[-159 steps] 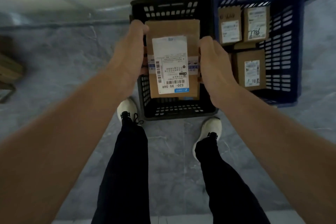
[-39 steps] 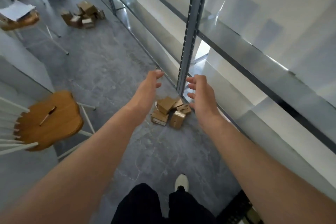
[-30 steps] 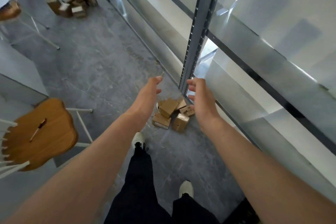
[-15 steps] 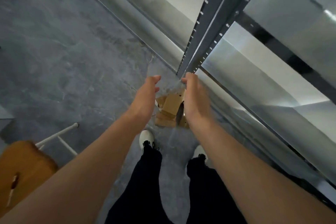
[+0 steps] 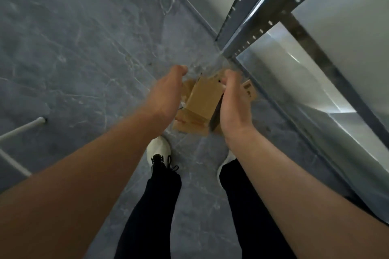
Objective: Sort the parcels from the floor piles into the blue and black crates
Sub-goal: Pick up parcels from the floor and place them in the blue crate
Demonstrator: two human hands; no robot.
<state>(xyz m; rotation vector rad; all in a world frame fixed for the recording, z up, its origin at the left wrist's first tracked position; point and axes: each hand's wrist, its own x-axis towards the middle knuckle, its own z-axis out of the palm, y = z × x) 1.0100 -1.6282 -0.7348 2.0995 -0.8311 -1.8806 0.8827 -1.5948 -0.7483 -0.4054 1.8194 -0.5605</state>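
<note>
1. A pile of parcels (image 5: 190,126) lies on the grey floor (image 5: 84,48) at the foot of the shelf post (image 5: 242,17).
2. The left hand (image 5: 166,94) is relaxed and empty, beside the top parcel (image 5: 205,99).
3. The right hand (image 5: 233,107) is at that parcel's right edge with its fingers curled; I cannot tell whether it is grasping the parcel.

Dim, cool light on my feed; glare streaks on shelf rack (image 5: 294,78) at right, parcel (image 5: 203,99) motion-blurred, fisheye bend twd edges.

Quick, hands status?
Left hand: open, beside the top brown cardboard parcel.
Right hand: fingers curled at that parcel's edge; grip cannot be told.
</note>
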